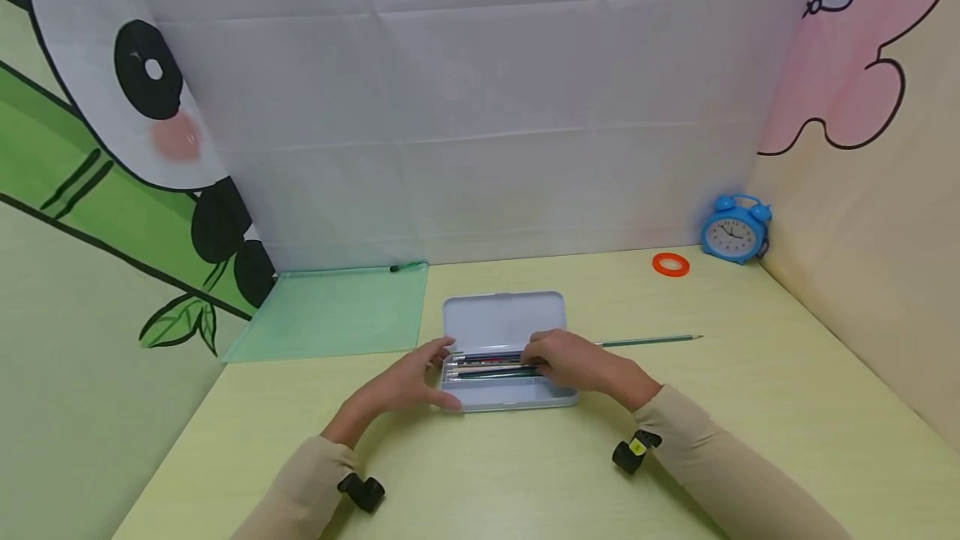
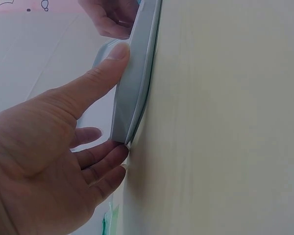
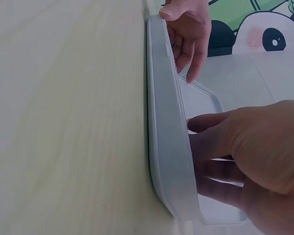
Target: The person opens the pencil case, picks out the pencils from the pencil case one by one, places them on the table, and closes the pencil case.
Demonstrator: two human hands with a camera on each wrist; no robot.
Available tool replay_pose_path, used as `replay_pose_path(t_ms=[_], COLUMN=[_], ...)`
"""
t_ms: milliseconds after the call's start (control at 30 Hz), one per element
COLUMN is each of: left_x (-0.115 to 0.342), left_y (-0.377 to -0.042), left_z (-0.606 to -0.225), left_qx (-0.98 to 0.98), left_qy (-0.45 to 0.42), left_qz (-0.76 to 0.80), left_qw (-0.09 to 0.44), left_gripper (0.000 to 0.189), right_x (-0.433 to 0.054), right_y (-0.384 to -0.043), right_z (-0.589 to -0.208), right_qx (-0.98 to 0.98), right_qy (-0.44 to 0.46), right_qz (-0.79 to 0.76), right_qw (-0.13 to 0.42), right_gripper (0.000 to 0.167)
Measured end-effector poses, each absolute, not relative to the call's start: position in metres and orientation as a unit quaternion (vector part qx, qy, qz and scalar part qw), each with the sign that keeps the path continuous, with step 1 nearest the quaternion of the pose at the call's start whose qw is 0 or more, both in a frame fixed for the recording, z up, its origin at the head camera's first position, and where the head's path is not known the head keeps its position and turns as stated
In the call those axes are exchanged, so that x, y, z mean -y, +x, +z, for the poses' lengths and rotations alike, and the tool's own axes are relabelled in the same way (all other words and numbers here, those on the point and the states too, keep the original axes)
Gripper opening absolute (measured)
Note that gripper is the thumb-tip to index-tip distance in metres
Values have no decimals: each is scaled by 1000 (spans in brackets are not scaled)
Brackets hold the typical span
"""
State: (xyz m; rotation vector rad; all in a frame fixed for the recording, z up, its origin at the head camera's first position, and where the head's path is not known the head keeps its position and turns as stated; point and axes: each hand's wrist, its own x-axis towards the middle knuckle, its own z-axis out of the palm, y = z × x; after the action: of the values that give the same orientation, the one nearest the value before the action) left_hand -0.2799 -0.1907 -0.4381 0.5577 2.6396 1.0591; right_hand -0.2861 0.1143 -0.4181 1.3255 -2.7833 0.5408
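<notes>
A pale pencil case (image 1: 517, 394) lies on the table with its lid (image 1: 504, 322) folded back. Several pencils (image 1: 491, 372) lie lengthwise inside it, some dark green. My left hand (image 1: 412, 377) holds the case's left end; in the left wrist view its thumb (image 2: 118, 51) rests on the front rim and its fingertips meet the end wall. My right hand (image 1: 573, 361) reaches into the right part of the case, its bent fingers pinching the right end of a pencil. The case's front wall (image 3: 171, 122) hides those fingertips in the right wrist view.
Another green pencil (image 1: 652, 341) points right on the table, just beyond my right hand. A translucent green folder (image 1: 337, 315) lies at the back left, a dark-tipped pen (image 1: 405, 267) on its far edge. An orange ring (image 1: 671, 265) and a blue alarm clock (image 1: 733, 232) stand back right.
</notes>
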Motion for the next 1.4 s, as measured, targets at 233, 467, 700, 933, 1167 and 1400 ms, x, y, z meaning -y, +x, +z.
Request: replay_pose_path(t_ms=[233, 467, 700, 933, 1167, 1400], left_x=[191, 191, 192, 192, 192, 191], left_y=[-279, -280, -281, -280, -280, -281], left_z=[-437, -437, -437, -437, -438, -439], left_qx=[-902, -903, -902, -900, -902, -906], left_qy=[193, 198, 204, 209, 203, 197], left_qz=[365, 362, 361, 363, 362, 357], left_qw=[122, 121, 121, 119, 119, 115], left_gripper=[104, 105, 106, 105, 106, 108], right_x=[-112, -110, -111, -117, -130, -150], right_y=[-285, -283, -281, -283, -290, -294], right_z=[-418, -417, -414, -405, -393, -378], right_qx=[886, 889, 890, 884, 880, 886], right_qy=[428, 424, 422, 434, 436, 413], right_qz=[177, 175, 172, 175, 185, 208], right_qw=[7, 6, 8, 23, 30, 42], right_gripper=[19, 19, 22, 25, 28, 25])
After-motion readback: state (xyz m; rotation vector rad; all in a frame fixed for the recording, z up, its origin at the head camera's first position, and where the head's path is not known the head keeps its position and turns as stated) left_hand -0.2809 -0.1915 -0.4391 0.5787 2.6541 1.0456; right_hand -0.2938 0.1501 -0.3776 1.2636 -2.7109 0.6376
